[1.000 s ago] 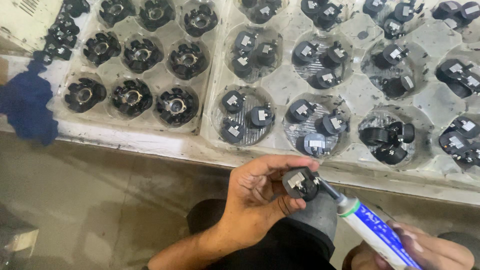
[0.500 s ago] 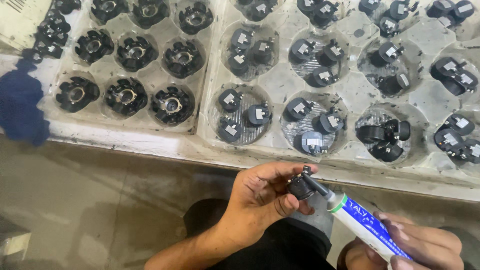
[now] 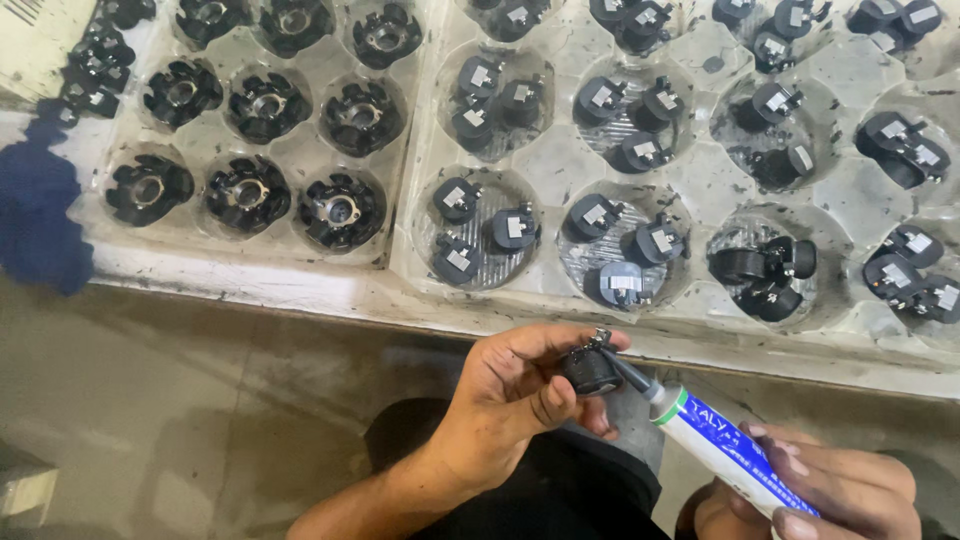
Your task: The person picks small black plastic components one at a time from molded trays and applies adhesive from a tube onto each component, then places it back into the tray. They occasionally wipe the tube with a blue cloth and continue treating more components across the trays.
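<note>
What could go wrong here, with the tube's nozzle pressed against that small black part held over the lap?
The left hand pinches the small black part with fingertips only, clear of the table edge; it could slip and drop. The right hand grips the tube far from its nozzle, so the tip may wander and smear paste on fingers or the wrong face. Too hard a squeeze could flood the part.

Count of items in view, head camera.

Two hands: left hand (image 3: 510,400) holds one small black part (image 3: 590,372); right hand (image 3: 840,490) holds one white-and-blue tube (image 3: 715,445). Beyond the hands: two clear trays, left tray (image 3: 300,245) and right tray (image 3: 690,300). Nearest-row cup (image 3: 485,232) above the left hand: three parts.
</note>
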Demonstrator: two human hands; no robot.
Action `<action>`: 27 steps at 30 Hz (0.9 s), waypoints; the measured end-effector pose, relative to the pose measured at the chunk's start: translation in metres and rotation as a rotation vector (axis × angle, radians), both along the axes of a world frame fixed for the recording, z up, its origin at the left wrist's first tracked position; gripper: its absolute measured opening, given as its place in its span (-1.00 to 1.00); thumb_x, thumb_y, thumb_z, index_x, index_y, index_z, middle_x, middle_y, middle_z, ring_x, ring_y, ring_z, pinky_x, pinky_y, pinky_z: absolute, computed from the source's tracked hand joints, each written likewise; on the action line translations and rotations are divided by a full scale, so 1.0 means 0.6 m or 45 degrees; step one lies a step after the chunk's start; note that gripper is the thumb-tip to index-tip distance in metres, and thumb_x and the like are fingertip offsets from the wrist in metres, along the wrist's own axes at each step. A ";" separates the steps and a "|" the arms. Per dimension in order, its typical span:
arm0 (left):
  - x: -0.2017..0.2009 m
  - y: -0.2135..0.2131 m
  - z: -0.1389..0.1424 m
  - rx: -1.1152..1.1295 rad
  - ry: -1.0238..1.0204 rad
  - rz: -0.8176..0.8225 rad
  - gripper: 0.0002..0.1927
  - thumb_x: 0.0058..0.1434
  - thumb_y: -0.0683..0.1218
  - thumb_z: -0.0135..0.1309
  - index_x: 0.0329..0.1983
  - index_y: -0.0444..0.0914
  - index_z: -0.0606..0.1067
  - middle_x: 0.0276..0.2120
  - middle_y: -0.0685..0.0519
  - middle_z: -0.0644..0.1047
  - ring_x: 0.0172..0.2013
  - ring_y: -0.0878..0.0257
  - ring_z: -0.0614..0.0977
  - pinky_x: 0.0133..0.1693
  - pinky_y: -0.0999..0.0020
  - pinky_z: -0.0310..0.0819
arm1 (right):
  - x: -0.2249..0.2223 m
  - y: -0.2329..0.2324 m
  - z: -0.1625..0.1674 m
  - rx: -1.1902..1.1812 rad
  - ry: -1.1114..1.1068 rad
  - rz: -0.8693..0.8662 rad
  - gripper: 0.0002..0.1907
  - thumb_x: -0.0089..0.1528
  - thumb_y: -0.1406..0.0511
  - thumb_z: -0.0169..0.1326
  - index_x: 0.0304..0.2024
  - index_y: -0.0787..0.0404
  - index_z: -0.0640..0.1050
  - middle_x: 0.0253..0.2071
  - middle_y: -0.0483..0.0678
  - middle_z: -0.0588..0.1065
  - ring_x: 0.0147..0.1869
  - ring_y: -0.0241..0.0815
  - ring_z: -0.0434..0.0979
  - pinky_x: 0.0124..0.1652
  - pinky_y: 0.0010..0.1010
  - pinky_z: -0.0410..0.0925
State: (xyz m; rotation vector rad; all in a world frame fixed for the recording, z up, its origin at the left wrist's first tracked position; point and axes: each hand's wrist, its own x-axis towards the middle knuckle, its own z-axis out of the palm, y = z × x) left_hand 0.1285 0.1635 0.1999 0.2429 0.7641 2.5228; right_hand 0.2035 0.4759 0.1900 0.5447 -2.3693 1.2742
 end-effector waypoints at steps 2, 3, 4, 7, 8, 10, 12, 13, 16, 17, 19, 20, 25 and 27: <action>0.001 0.001 0.000 0.060 0.007 -0.010 -0.49 0.44 -0.07 0.21 0.36 -0.42 0.44 -0.03 -0.10 0.58 -0.15 0.22 0.63 0.04 0.14 0.65 | -0.006 -0.009 0.009 0.081 0.000 0.082 -0.77 0.27 0.27 0.07 -0.05 0.16 0.42 -0.06 0.05 0.42 0.08 0.07 0.64 0.13 0.03 0.58; 0.001 0.002 0.001 0.090 0.010 -0.016 -0.49 0.44 -0.06 0.21 0.35 -0.41 0.44 -0.05 -0.09 0.59 -0.15 0.22 0.63 0.03 0.14 0.65 | -0.011 -0.016 0.008 0.121 0.001 0.123 -0.75 0.25 0.26 0.10 -0.06 0.18 0.42 -0.07 0.06 0.43 0.08 0.09 0.64 0.13 0.05 0.58; 0.000 0.004 0.003 0.051 0.016 0.022 -0.51 0.40 -0.07 0.22 0.31 -0.39 0.44 -0.01 -0.06 0.59 -0.17 0.24 0.63 0.02 0.16 0.66 | -0.015 -0.024 0.002 0.070 0.160 -0.016 -0.75 0.24 0.28 0.17 -0.10 0.15 0.40 -0.08 0.04 0.43 0.05 0.07 0.63 0.08 0.02 0.59; -0.004 0.018 0.019 -0.111 0.104 0.113 -0.53 0.32 -0.15 0.26 0.26 -0.36 0.45 0.05 -0.02 0.60 -0.16 0.28 0.62 0.01 0.23 0.65 | -0.021 -0.045 -0.036 -0.145 0.452 -0.348 -0.71 0.26 0.32 0.25 -0.15 0.15 0.36 -0.07 0.03 0.46 0.01 0.00 0.62 -0.02 -0.14 0.60; -0.005 0.019 0.027 -0.200 0.189 0.136 -0.52 0.33 -0.22 0.27 0.29 -0.37 0.45 0.02 -0.03 0.59 -0.11 0.28 0.62 0.04 0.25 0.63 | -0.020 -0.046 -0.052 -0.232 0.527 -0.430 -0.72 0.29 0.32 0.24 -0.14 0.17 0.37 -0.07 0.03 0.46 0.01 -0.01 0.61 -0.02 -0.16 0.58; -0.012 0.019 0.047 -0.345 0.308 0.167 -0.52 0.31 -0.31 0.28 0.29 -0.37 0.47 0.01 -0.04 0.59 -0.03 0.27 0.63 0.05 0.27 0.65 | -0.012 -0.037 -0.080 -0.382 0.603 -0.572 -0.75 0.35 0.30 0.21 -0.12 0.22 0.37 -0.07 0.04 0.45 0.00 -0.03 0.57 -0.01 -0.21 0.54; -0.034 0.019 0.066 -0.452 0.376 0.181 -0.54 0.25 -0.36 0.27 0.21 -0.34 0.48 0.07 -0.02 0.59 0.03 0.26 0.66 0.04 0.28 0.71 | -0.001 -0.018 -0.098 -0.531 0.657 -0.674 -0.75 0.41 0.28 0.18 -0.09 0.27 0.38 -0.07 0.04 0.44 0.00 -0.06 0.53 0.00 -0.25 0.50; -0.050 0.024 0.074 -0.598 0.454 0.169 -0.53 0.21 -0.37 0.29 0.19 -0.33 0.49 0.06 -0.02 0.60 0.02 0.26 0.68 0.03 0.31 0.72 | 0.004 -0.009 -0.101 -0.565 0.667 -0.688 -0.75 0.43 0.27 0.16 -0.08 0.29 0.38 -0.07 0.05 0.44 -0.01 -0.07 0.51 0.00 -0.28 0.48; -0.122 0.046 0.095 -0.917 0.623 0.118 -0.48 0.10 -0.37 0.33 0.14 -0.30 0.51 0.04 0.00 0.63 -0.01 0.26 0.72 0.02 0.39 0.73 | 0.013 0.012 -0.093 -0.664 0.688 -0.752 -0.72 0.52 0.25 0.11 -0.05 0.36 0.39 -0.08 0.06 0.42 -0.02 -0.11 0.46 0.02 -0.35 0.42; -0.151 0.062 0.102 -0.947 0.632 0.096 -0.47 0.07 -0.36 0.33 0.13 -0.29 0.50 0.02 0.01 0.63 -0.02 0.28 0.72 0.01 0.41 0.73 | 0.013 0.012 -0.086 -0.678 0.690 -0.770 -0.71 0.55 0.24 0.10 -0.03 0.39 0.40 -0.08 0.06 0.42 -0.02 -0.12 0.44 0.02 -0.37 0.40; -0.207 0.098 0.116 -0.865 0.897 0.208 -0.54 0.16 -0.33 0.34 0.12 -0.29 0.51 0.05 -0.01 0.64 0.04 0.28 0.72 0.10 0.40 0.75 | 0.011 0.004 -0.068 -0.695 0.692 -0.818 -0.67 0.60 0.23 0.07 -0.01 0.44 0.40 -0.08 0.07 0.41 -0.03 -0.14 0.40 0.03 -0.42 0.36; -0.238 0.117 0.126 -0.952 1.052 0.285 -0.56 0.10 -0.30 0.37 0.05 -0.29 0.54 -0.02 -0.01 0.65 -0.02 0.29 0.72 0.00 0.41 0.74 | 0.011 -0.004 -0.058 -0.679 0.673 -0.870 -0.65 0.63 0.22 0.05 0.00 0.46 0.41 -0.08 0.07 0.40 -0.03 -0.16 0.38 0.04 -0.45 0.34; -0.339 0.194 0.164 -1.590 1.531 0.334 -0.61 -0.12 -0.05 0.44 -0.25 -0.25 0.58 -0.40 0.04 0.68 -0.34 0.24 0.77 -0.30 0.32 0.62 | 0.010 -0.046 -0.015 -0.543 0.635 -1.111 -0.54 0.56 0.13 0.06 -0.08 0.50 0.39 -0.20 0.08 0.35 -0.15 -0.10 0.31 -0.11 -0.47 0.24; -0.357 0.217 0.168 -1.873 1.844 0.458 -0.59 -0.22 0.03 0.50 -0.39 -0.25 0.60 -0.47 -0.03 0.63 -0.39 0.04 0.68 -0.33 0.14 0.51 | 0.012 -0.049 -0.005 -0.410 0.595 -1.162 -0.54 0.56 0.11 -0.03 -0.01 0.47 0.36 -0.14 0.06 0.36 -0.10 -0.14 0.36 -0.06 -0.49 0.29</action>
